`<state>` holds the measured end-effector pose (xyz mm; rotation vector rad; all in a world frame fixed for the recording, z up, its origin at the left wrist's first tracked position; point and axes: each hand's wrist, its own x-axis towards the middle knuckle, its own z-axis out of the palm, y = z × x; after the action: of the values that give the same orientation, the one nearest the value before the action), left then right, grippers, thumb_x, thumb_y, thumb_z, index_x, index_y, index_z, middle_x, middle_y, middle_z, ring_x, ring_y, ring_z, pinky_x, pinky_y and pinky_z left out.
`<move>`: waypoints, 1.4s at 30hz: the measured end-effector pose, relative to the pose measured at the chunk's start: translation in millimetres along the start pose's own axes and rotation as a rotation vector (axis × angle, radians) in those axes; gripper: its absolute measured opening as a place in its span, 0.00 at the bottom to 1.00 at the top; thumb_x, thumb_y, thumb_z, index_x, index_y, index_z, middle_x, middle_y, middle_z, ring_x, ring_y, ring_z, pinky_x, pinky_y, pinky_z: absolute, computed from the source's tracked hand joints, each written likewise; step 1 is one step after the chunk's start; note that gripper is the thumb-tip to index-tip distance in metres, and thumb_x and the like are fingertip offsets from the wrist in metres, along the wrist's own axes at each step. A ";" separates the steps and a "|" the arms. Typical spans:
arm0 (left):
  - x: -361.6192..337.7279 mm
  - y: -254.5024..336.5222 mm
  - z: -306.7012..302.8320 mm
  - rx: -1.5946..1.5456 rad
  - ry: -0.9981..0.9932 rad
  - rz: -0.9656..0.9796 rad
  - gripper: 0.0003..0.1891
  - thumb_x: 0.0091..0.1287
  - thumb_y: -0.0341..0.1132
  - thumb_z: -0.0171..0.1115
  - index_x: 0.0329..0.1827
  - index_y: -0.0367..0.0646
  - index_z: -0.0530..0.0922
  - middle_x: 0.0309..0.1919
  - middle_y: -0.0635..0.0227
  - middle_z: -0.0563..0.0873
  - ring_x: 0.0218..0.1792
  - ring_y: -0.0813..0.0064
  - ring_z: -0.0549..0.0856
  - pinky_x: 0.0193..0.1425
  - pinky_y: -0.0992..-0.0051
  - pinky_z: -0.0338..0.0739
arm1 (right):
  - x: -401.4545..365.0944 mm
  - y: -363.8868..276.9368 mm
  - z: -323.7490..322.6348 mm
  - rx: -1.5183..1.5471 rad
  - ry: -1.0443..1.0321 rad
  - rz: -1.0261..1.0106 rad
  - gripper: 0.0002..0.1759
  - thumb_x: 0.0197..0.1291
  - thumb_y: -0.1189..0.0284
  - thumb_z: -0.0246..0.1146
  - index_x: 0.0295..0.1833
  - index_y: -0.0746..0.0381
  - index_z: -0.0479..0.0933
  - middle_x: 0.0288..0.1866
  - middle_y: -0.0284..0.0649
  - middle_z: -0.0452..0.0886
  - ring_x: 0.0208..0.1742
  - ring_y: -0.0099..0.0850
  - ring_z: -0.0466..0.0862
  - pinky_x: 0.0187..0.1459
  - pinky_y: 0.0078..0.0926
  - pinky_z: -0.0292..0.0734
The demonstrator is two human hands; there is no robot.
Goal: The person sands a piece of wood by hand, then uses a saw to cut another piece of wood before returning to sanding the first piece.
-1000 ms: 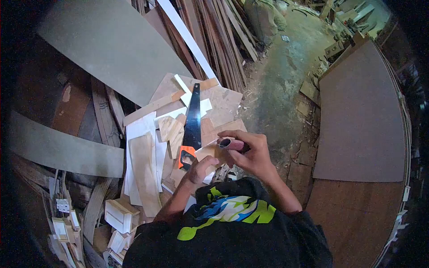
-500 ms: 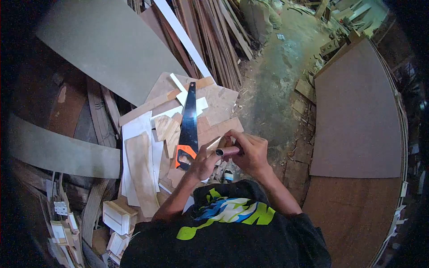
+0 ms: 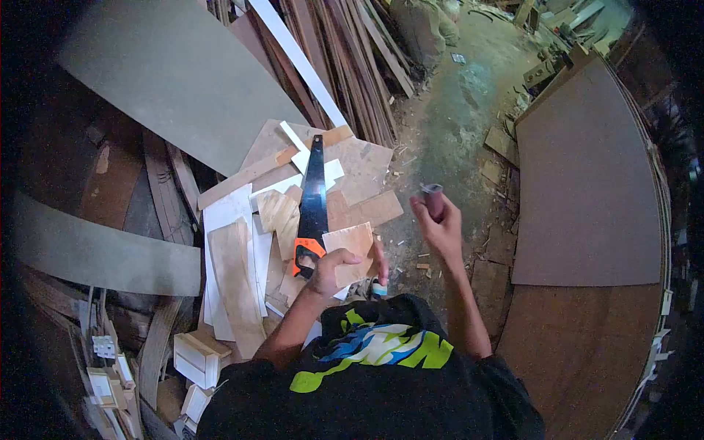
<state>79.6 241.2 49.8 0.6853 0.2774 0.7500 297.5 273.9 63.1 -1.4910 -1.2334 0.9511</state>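
In my left hand (image 3: 334,275) is a small, flat piece of pale wood (image 3: 352,249), gripped between thumb and fingers with its broad face up. Its upper edge looks rough. My right hand (image 3: 444,231), raised off to the right and apart from the wood, is closed around a reddish-brown roll (image 3: 434,204) with a hollow greyish end; it resembles rolled sandpaper. A handsaw (image 3: 314,198) with an orange and black handle lies just left of the wood piece, blade pointing away from me.
Wood offcuts (image 3: 238,275) and white strips (image 3: 298,183) lie under and around the saw. A large grey board (image 3: 183,81) is at upper left, long planks (image 3: 330,66) lean behind. On the right stand stacked sheets (image 3: 587,191). Debris dots the floor (image 3: 462,132).
My right hand has moved up and right with the roll, away from the wood. My left hand still holds the wood piece, whose broad face now shows.
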 end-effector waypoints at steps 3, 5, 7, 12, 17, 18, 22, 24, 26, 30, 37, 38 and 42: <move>-4.0 -1.4 -2.5 0.128 0.081 0.052 0.23 0.59 0.37 0.51 0.54 0.30 0.71 0.37 0.56 0.80 0.41 0.63 0.81 0.49 0.67 0.75 | -11.7 -13.6 -0.5 0.203 -0.228 0.106 0.21 0.70 0.65 0.62 0.61 0.63 0.67 0.39 0.39 0.81 0.37 0.21 0.77 0.37 0.24 0.74; -4.5 1.0 -0.1 0.332 0.187 0.099 0.22 0.60 0.35 0.50 0.55 0.31 0.71 0.36 0.60 0.79 0.40 0.68 0.79 0.48 0.71 0.74 | -22.0 -29.7 2.4 0.327 -0.364 0.152 0.20 0.72 0.67 0.59 0.64 0.63 0.66 0.40 0.39 0.82 0.37 0.23 0.78 0.37 0.25 0.74; -6.8 8.1 9.3 0.599 0.327 0.138 0.22 0.61 0.34 0.50 0.57 0.33 0.71 0.36 0.64 0.78 0.38 0.73 0.77 0.47 0.74 0.72 | -34.2 -39.3 9.0 0.040 -0.323 -0.170 0.20 0.73 0.72 0.55 0.67 0.63 0.67 0.40 0.45 0.83 0.34 0.29 0.82 0.38 0.31 0.78; -10.6 -1.6 -4.1 0.540 0.279 0.166 0.24 0.62 0.30 0.47 0.63 0.37 0.70 0.38 0.68 0.77 0.39 0.77 0.75 0.47 0.75 0.71 | -44.7 -51.9 24.0 -0.125 -0.293 -0.525 0.28 0.67 0.78 0.60 0.72 0.57 0.67 0.53 0.50 0.84 0.40 0.46 0.88 0.41 0.35 0.83; -24.4 -16.9 -9.9 0.559 0.370 0.120 0.27 0.66 0.30 0.43 0.70 0.38 0.65 0.53 0.66 0.77 0.52 0.75 0.77 0.58 0.73 0.72 | -52.2 -56.5 44.4 -0.141 -0.230 -0.607 0.25 0.64 0.83 0.60 0.67 0.61 0.72 0.47 0.51 0.86 0.35 0.39 0.90 0.33 0.27 0.81; -24.5 -15.8 -4.4 0.520 0.377 0.129 0.28 0.67 0.31 0.42 0.72 0.38 0.63 0.57 0.65 0.76 0.56 0.74 0.77 0.62 0.72 0.72 | -52.9 -56.5 45.8 -0.149 -0.228 -0.614 0.25 0.64 0.83 0.60 0.67 0.62 0.72 0.47 0.51 0.86 0.35 0.38 0.90 0.33 0.26 0.80; -24.1 -12.8 -13.2 0.422 0.351 0.038 0.32 0.68 0.31 0.41 0.78 0.39 0.56 0.67 0.63 0.71 0.65 0.73 0.73 0.71 0.70 0.67 | -52.7 -52.4 47.1 -0.091 -0.291 -0.479 0.27 0.62 0.83 0.61 0.67 0.59 0.72 0.44 0.50 0.86 0.33 0.38 0.89 0.32 0.27 0.79; -21.9 -10.8 -3.2 0.429 0.407 0.043 0.31 0.68 0.31 0.41 0.78 0.39 0.56 0.67 0.62 0.71 0.65 0.73 0.73 0.71 0.71 0.66 | -47.6 -45.6 53.8 -0.064 -0.255 -0.530 0.33 0.59 0.82 0.61 0.71 0.54 0.68 0.38 0.51 0.84 0.32 0.46 0.87 0.32 0.33 0.79; -20.8 -10.4 -3.6 0.471 0.425 0.041 0.31 0.68 0.31 0.41 0.77 0.38 0.58 0.65 0.62 0.72 0.63 0.73 0.74 0.70 0.71 0.67 | -51.9 -47.7 53.2 -0.093 -0.275 -0.547 0.32 0.60 0.81 0.61 0.71 0.55 0.69 0.39 0.52 0.85 0.33 0.46 0.88 0.33 0.33 0.80; -17.8 -27.4 -28.8 0.488 0.430 0.041 0.26 0.70 0.33 0.42 0.72 0.36 0.65 0.58 0.65 0.78 0.56 0.73 0.79 0.64 0.70 0.72 | -41.0 -54.4 50.0 -0.080 -0.196 -0.524 0.31 0.61 0.82 0.61 0.70 0.54 0.70 0.41 0.53 0.85 0.36 0.47 0.88 0.35 0.34 0.81; -17.2 -22.1 -16.9 0.555 0.360 0.093 0.27 0.74 0.36 0.39 0.76 0.38 0.57 0.69 0.60 0.70 0.68 0.67 0.72 0.73 0.67 0.64 | -46.6 -53.3 48.4 -0.122 -0.156 -0.595 0.25 0.61 0.85 0.60 0.65 0.59 0.76 0.44 0.48 0.87 0.30 0.38 0.89 0.30 0.28 0.80; -14.5 -21.5 -8.5 0.609 0.389 0.148 0.26 0.73 0.36 0.39 0.73 0.37 0.62 0.65 0.60 0.74 0.65 0.69 0.74 0.70 0.68 0.67 | -48.5 -54.2 47.2 -0.145 -0.154 -0.606 0.26 0.61 0.85 0.60 0.65 0.59 0.76 0.43 0.48 0.87 0.30 0.38 0.89 0.30 0.28 0.80; -9.5 -10.1 11.8 0.821 0.411 0.191 0.25 0.74 0.36 0.39 0.70 0.34 0.66 0.62 0.56 0.76 0.64 0.70 0.76 0.67 0.70 0.70 | -47.9 -53.8 49.6 -0.171 -0.118 -0.702 0.30 0.58 0.85 0.61 0.67 0.57 0.74 0.37 0.46 0.87 0.27 0.40 0.87 0.28 0.30 0.80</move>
<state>83.7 223.6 51.9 1.3428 0.9352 0.9603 228.1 238.4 102.6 -1.0008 -1.7926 0.4690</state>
